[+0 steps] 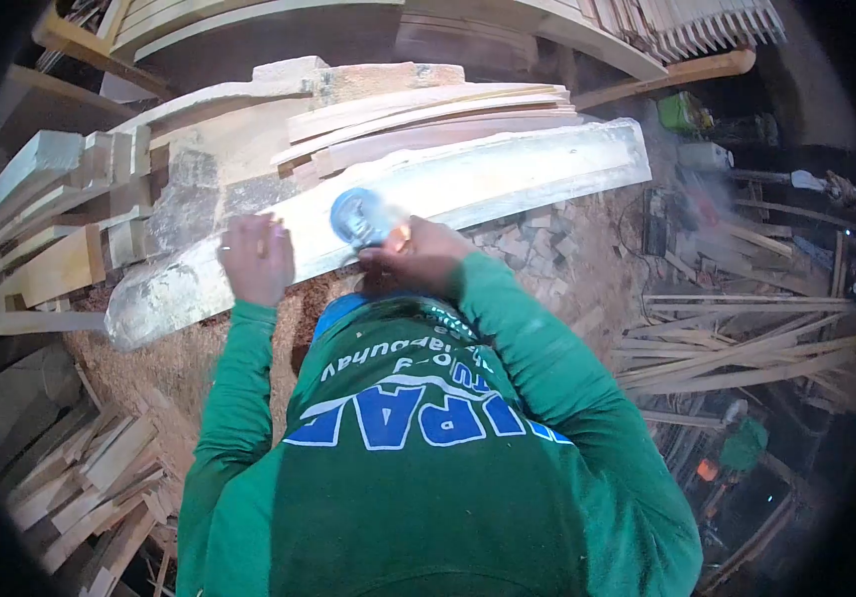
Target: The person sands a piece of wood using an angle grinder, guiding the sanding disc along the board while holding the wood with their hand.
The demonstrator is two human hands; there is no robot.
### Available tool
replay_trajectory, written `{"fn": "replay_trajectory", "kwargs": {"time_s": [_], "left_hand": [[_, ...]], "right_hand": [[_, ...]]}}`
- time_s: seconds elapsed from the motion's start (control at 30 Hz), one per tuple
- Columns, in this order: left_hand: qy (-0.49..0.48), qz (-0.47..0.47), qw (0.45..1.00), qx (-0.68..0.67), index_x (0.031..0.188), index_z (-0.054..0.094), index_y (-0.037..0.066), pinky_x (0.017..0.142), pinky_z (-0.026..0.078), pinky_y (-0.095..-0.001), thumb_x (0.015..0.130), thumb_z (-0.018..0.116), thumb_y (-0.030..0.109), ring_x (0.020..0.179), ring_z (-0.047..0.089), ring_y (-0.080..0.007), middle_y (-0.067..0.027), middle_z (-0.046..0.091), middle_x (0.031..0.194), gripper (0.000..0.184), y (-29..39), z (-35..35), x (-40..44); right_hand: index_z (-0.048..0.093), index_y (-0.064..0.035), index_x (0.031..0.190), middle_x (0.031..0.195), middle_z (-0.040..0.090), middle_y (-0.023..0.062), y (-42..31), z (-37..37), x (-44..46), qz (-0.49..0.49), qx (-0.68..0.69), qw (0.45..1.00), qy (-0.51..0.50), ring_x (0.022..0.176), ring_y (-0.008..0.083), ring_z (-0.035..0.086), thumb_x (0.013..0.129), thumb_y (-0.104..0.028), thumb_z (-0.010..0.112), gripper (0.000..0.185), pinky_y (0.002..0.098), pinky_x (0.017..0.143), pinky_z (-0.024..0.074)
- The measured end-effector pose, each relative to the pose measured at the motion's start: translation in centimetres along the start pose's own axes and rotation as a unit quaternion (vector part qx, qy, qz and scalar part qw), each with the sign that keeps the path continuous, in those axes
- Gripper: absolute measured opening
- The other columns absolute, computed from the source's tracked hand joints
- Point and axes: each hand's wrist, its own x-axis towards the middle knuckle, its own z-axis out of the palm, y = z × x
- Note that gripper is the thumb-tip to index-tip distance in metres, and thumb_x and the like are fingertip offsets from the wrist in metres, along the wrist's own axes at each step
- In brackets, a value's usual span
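Observation:
A long, pale wooden beam [508, 187] lies slantwise in front of me, its surface white and dusty. On its near half, my left hand [257, 261] rests flat with the fingers stretched forward. My right hand [418, 257] is closed around a blue sander [358, 217] with a round head, which sits on the beam to the right of my left hand. Some blur covers the tool and right hand, so its finer parts cannot be made out.
Curved wooden strips [428, 119] are stacked behind the beam. Cut wooden pieces [50, 199] stand at the left, and more offcuts [100, 478] lie below. Wood blocks and shavings [547, 249] cover the floor beyond the beam. Long thin slats [747, 343] lie at the right.

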Motion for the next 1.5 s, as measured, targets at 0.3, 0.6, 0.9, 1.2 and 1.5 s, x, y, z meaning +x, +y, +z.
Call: {"fn": "replay_trajectory", "kwargs": {"time_s": [0.3, 0.6, 0.9, 1.2, 1.5], "left_hand": [[-0.111, 0.105, 0.985, -0.083, 0.108, 0.077, 0.017, 0.092, 0.043, -0.0449, 0.089, 0.081, 0.027, 0.106, 0.063, -0.0267, -0.0038, 0.068, 0.109, 0.022, 9.7, 7.6, 3.4], [-0.147, 0.088, 0.984, -0.056, 0.107, 0.077, 0.016, 0.092, 0.044, -0.0462, 0.089, 0.082, 0.03, 0.108, 0.064, -0.0279, -0.0048, 0.07, 0.111, 0.023, 16.4, 13.1, 6.2], [-0.15, 0.104, 0.983, -0.018, 0.107, 0.078, 0.014, 0.094, 0.045, -0.0467, 0.092, 0.081, 0.032, 0.107, 0.065, -0.0298, -0.0076, 0.07, 0.11, 0.023, 22.6, 17.3, 8.2], [-0.166, 0.105, 0.98, -0.021, 0.103, 0.078, 0.013, 0.093, 0.046, -0.0466, 0.092, 0.082, 0.03, 0.107, 0.065, -0.0302, -0.0077, 0.07, 0.108, 0.021, 25.8, 19.4, 9.3], [-0.177, 0.204, 0.962, -0.028, 0.131, 0.075, 0.019, 0.11, 0.04, -0.0511, 0.096, 0.076, 0.032, 0.134, 0.06, -0.0292, -0.0088, 0.065, 0.146, 0.037, 24.6, 19.2, 6.4]], "right_hand": [[0.07, -0.0014, 0.136, 0.126, 0.076, 0.0139, 7.5, -9.8, -5.7, 0.016, 0.163, 0.978, 0.133, 0.118, 0.0226, 0.069, 0.095, -0.055, 0.078, 0.068, 0.0371, 0.107, 0.0503], [0.069, -0.0019, 0.137, 0.123, 0.075, 0.0113, 15.6, -18.5, -9.0, 0.072, 0.175, 0.967, 0.17, 0.115, 0.0214, 0.068, 0.094, -0.056, 0.079, 0.069, 0.0369, 0.105, 0.0504], [0.075, -0.0034, 0.127, 0.114, 0.077, 0.0116, 25.3, -27.1, -9.8, 0.061, 0.252, 0.946, 0.192, 0.105, 0.0224, 0.071, 0.09, -0.063, 0.079, 0.07, 0.0372, 0.099, 0.0526], [0.072, 0.0004, 0.132, 0.121, 0.075, 0.0152, 28.4, -33.6, -12.2, 0.099, 0.207, 0.936, 0.267, 0.11, 0.0243, 0.069, 0.087, -0.073, 0.076, 0.086, 0.0378, 0.1, 0.0515], [0.066, 0.0026, 0.137, 0.123, 0.072, 0.017, 30.9, -31.7, -11.7, 0.118, 0.207, 0.917, 0.32, 0.107, 0.0241, 0.069, 0.093, -0.071, 0.07, 0.086, 0.0372, 0.098, 0.0525]]}}
